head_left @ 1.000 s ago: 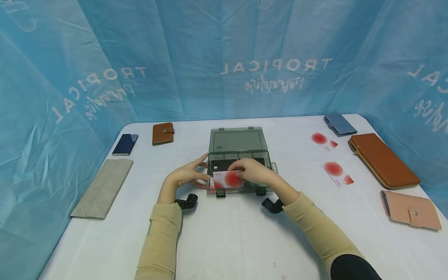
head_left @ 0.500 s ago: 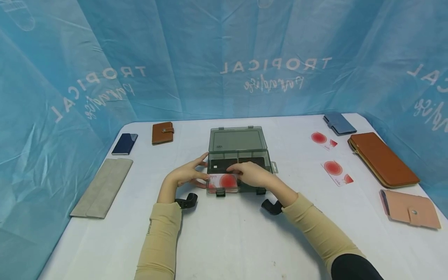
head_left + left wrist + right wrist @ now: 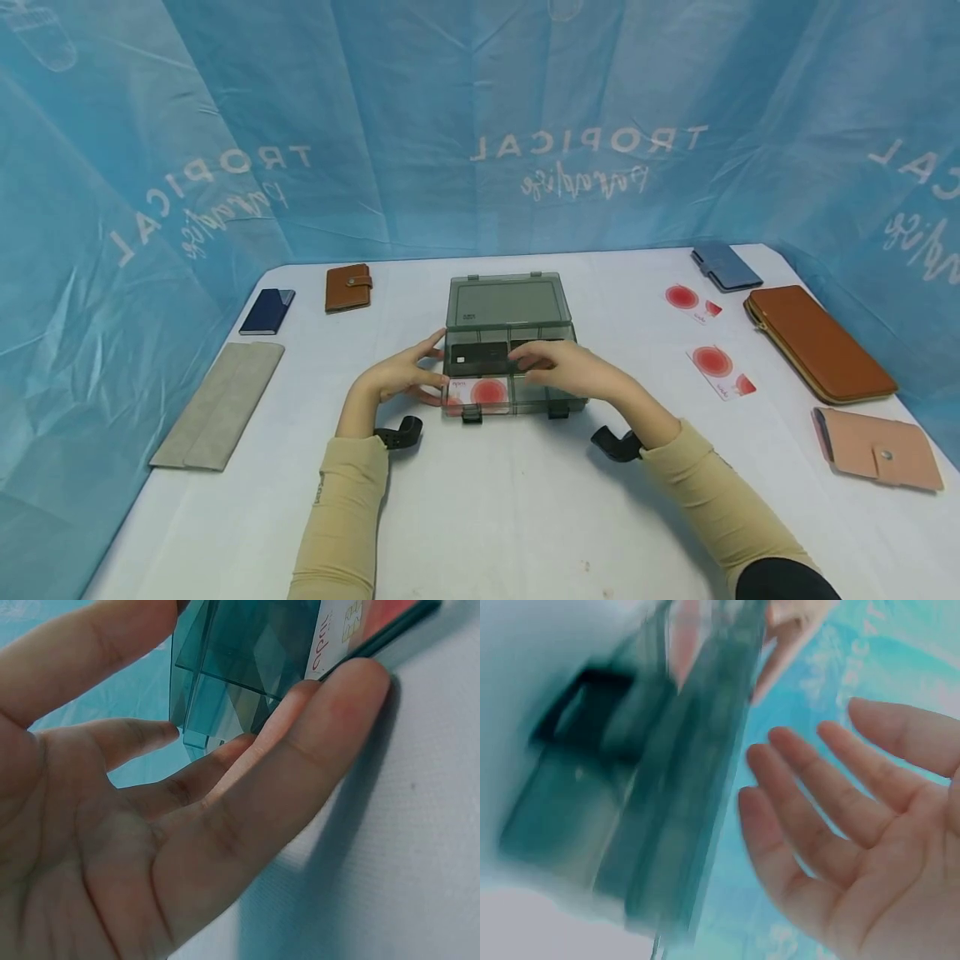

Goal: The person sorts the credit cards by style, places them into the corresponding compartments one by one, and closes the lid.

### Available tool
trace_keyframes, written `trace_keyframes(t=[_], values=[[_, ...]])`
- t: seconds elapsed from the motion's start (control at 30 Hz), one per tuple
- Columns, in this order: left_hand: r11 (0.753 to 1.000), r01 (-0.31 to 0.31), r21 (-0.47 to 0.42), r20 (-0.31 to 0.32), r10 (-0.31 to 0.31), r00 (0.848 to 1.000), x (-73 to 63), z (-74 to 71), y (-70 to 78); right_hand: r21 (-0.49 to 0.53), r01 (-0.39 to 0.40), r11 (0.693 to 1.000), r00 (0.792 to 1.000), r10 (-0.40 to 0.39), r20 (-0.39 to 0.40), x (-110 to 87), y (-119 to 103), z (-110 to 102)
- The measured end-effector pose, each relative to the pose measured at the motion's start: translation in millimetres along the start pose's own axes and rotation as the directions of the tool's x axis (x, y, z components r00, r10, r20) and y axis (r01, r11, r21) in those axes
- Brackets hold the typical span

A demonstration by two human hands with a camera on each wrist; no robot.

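Note:
A translucent grey-green storage box (image 3: 510,300) stands mid-table with its lid raised. Its front left compartment holds a red-and-white card (image 3: 487,390); a chip on it shows in the left wrist view. Behind that, a black card (image 3: 480,358) lies in the back left compartment, and more black shows at back right. My left hand (image 3: 397,372) rests its spread, fairly straight fingers against the box's left side. Over the right half of the box hovers my right hand (image 3: 570,367), its fingers loosely extended; nothing sits in the palm (image 3: 900,877) in the right wrist view.
Two red-and-white cards (image 3: 712,361) lie to the right. Beyond them are a blue wallet (image 3: 726,267), a large brown zip wallet (image 3: 825,346) and a pink snap wallet (image 3: 885,450). Leftward lie a small brown wallet (image 3: 348,287), a navy card holder (image 3: 267,312) and a grey pouch (image 3: 221,404).
The red-and-white card has gone from my right fingers down into the front left compartment. My right hand has let go and moved right; my left hand stays put.

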State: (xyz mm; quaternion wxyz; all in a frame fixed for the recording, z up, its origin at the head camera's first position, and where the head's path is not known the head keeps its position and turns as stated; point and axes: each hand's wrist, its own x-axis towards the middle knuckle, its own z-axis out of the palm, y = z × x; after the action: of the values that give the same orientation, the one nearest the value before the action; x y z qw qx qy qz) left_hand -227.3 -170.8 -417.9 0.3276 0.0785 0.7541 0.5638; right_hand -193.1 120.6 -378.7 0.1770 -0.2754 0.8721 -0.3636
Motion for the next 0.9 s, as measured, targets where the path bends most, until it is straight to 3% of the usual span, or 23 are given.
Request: trace_keyframes(t=[0.23,0.37,0.53,0.67,0.9], values=[[1.000,0.002,0.004,-0.003,-0.002,1.000,0.3,2.4,1.8,0.148,-0.044,0.988,0.983,0.069,-0.168,-37.3,35,-32],[1.000,0.003,0.013,-0.008,-0.003,1.000,0.9,3.5,2.6,0.145,-0.131,0.981,0.960,0.163,-0.229,-62.9,62,-51],[1.000,0.005,0.023,-0.015,-0.005,1.000,1.2,3.4,2.6,0.063,-0.266,0.962,0.924,0.273,-0.268,-93.6,91,-77],[1.000,0.003,0.020,-0.013,-0.003,1.000,0.1,1.9,2.0,-0.023,-0.380,0.925,0.900,0.364,-0.238,-110.5,116,-95],[1.000,0.002,0.005,-0.008,-0.002,1.000,-1.7,1.1,0.3,-0.238,-0.408,0.881,0.911,0.411,-0.039,-123.1,146,-107]])
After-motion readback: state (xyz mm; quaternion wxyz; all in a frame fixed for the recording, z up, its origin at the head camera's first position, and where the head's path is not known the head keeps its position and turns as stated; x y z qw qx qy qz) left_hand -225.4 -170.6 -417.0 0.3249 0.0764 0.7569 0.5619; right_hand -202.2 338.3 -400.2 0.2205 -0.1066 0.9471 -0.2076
